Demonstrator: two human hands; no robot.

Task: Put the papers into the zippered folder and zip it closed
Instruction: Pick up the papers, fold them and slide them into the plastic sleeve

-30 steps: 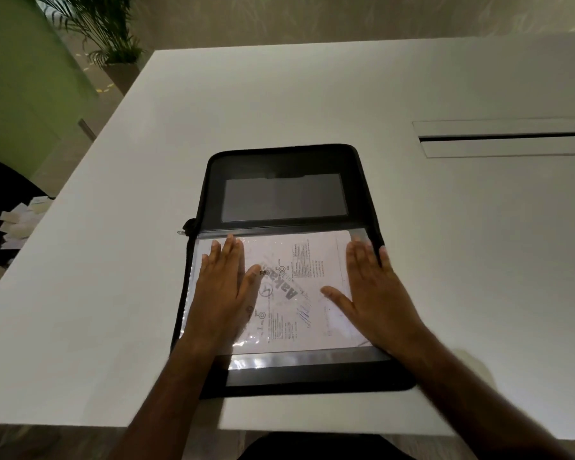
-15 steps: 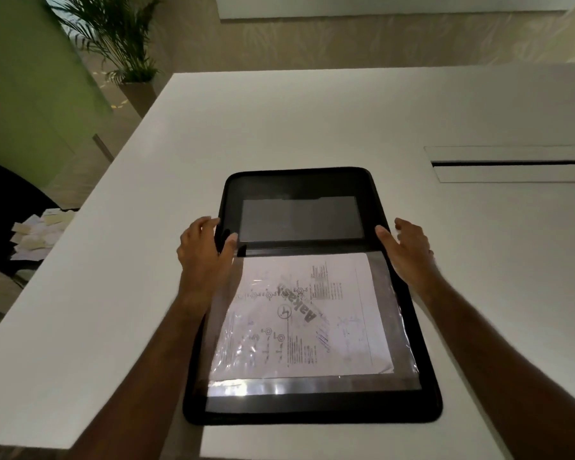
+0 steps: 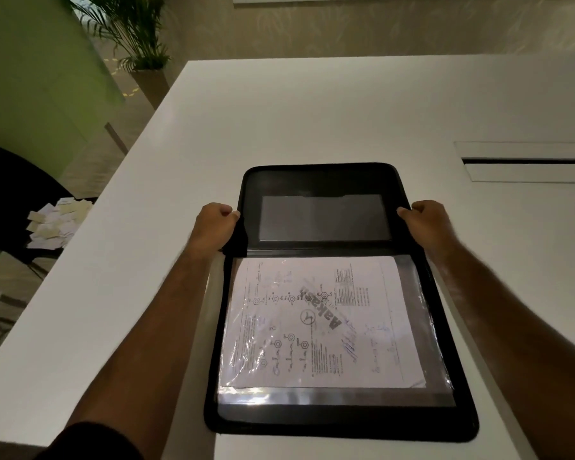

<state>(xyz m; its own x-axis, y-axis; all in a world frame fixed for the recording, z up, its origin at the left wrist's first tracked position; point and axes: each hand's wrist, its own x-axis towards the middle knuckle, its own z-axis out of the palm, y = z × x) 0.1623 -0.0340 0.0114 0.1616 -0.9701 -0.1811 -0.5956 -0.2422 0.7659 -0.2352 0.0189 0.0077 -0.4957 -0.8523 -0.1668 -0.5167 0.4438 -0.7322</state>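
Observation:
A black zippered folder [image 3: 319, 180] lies spread open on the white table [image 3: 312, 111]. Its near half holds the printed papers [image 3: 316, 323] under a clear plastic sleeve. Its far half is a dark flap with a grey pocket. My left hand [image 3: 213, 229] grips the left edge of the far flap, fingers curled round it. My right hand [image 3: 424, 224] grips the flap's right edge the same way. The flap looks slightly raised off the table.
A slot with a white cover [image 3: 528, 164] is set into the table at the right. Off the table's left edge, a dark chair [image 3: 10, 194] carries several loose paper scraps [image 3: 57, 224]. A potted palm [image 3: 140, 44] stands behind.
My hands left the papers and slid out and forward to the far flap's side edges, then curled round them. The view also shifted closer over the folder.

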